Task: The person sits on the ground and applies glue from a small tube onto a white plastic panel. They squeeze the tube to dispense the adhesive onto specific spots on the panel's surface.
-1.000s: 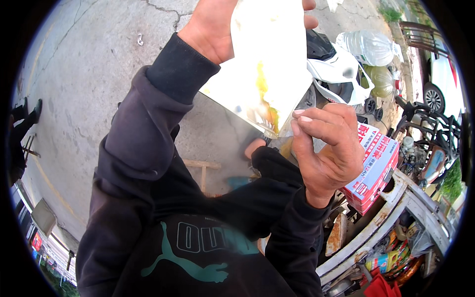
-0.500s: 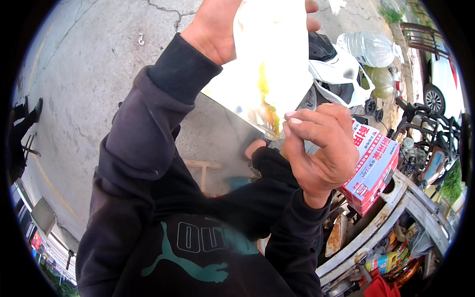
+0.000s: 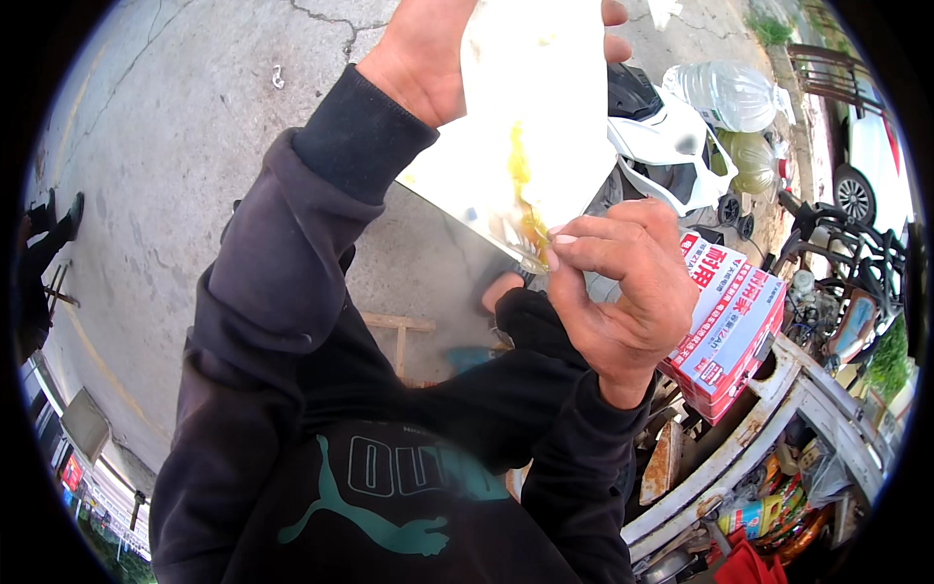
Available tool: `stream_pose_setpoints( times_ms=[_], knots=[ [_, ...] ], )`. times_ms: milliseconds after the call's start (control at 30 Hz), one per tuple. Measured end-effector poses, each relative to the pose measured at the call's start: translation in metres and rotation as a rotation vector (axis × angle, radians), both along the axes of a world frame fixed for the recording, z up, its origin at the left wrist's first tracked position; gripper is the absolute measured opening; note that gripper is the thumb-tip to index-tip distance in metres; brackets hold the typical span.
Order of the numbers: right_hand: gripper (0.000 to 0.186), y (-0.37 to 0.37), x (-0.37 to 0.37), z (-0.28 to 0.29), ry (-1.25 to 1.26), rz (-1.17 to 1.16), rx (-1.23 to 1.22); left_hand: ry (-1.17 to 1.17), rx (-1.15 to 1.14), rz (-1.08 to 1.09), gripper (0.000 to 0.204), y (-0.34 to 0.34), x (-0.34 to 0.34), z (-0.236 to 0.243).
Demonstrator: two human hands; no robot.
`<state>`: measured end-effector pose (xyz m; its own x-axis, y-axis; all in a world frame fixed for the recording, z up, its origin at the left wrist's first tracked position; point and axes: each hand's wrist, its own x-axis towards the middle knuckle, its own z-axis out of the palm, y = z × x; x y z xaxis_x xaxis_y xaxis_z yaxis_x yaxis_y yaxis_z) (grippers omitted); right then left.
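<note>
A glaring white panel (image 3: 545,88), washed out by the light, is held up in front of me. My left hand (image 3: 423,58) is wrapped round its far part, with fingertips showing past the right edge. A yellow-brown smear (image 3: 521,175) runs down the panel to its near corner. My right hand (image 3: 628,292) is closed in a pinch beside that corner, thumb and forefinger at the smear's lower end. Whatever those fingertips hold, if anything, is too small to make out.
Right of my hands stand a red-and-white cardboard box (image 3: 725,331), a white scooter body part (image 3: 671,156) and a large clear plastic bottle (image 3: 725,95). A rusty white metal frame (image 3: 778,380) curves at lower right. Someone's dark-clothed legs (image 3: 44,258) show at far left.
My right hand has shifted slightly left, bringing its pinched fingertips closer to the smear at the panel's corner. The left hand and the panel stay in place.
</note>
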<state>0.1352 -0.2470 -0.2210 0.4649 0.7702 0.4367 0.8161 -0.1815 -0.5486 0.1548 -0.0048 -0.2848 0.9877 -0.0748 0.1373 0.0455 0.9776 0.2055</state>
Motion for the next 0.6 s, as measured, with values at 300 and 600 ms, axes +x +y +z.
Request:
stream_pose_setpoints(
  times_ms=[300, 600],
  knots=[
    [0.029, -0.006, 0.006, 0.004, 0.043, -0.008, -0.025, 0.011, 0.026, 0.009, 0.069, 0.0, 0.0, 0.0],
    [0.031, -0.001, 0.002, -0.004, -0.003, -0.033, 0.015, 0.02, 0.047, 0.025, 0.071, 0.003, 0.0, -0.001]
  ],
)
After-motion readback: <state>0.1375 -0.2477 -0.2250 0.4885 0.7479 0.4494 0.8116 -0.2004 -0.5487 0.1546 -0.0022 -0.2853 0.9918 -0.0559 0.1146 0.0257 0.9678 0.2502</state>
